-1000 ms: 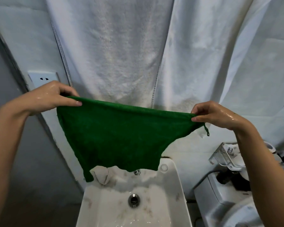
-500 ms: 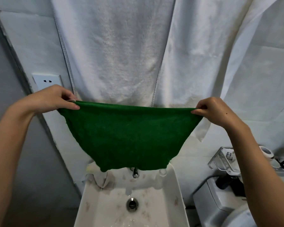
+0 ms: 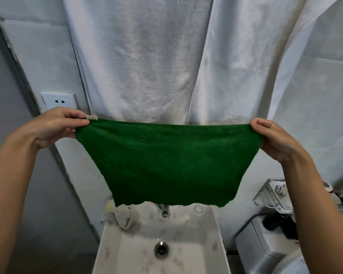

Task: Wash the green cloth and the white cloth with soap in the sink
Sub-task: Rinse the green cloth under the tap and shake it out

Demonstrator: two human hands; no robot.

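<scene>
The green cloth (image 3: 170, 163) hangs spread out flat above the white sink (image 3: 218, 234). My left hand (image 3: 57, 125) pinches its upper left corner and my right hand (image 3: 273, 139) pinches its upper right corner, so the top edge is stretched level. Its lower edge hangs just over the tap (image 3: 164, 210). A crumpled pale cloth (image 3: 125, 216) lies on the sink's back left ledge, beside a yellow lump (image 3: 109, 207) that looks like soap. The drain (image 3: 161, 248) sits in the wet basin.
Large white towels (image 3: 147, 66) hang on the wall right behind the green cloth. A wall socket (image 3: 58, 100) is at the left. A toilet tank (image 3: 265, 240) and a clear wall shelf (image 3: 273, 196) with items stand at the right.
Both hands have spread the green cloth wider and straightened it; its lower edge, which hung crooked to the left, now hangs nearly level above the tap. The view has tilted slightly.
</scene>
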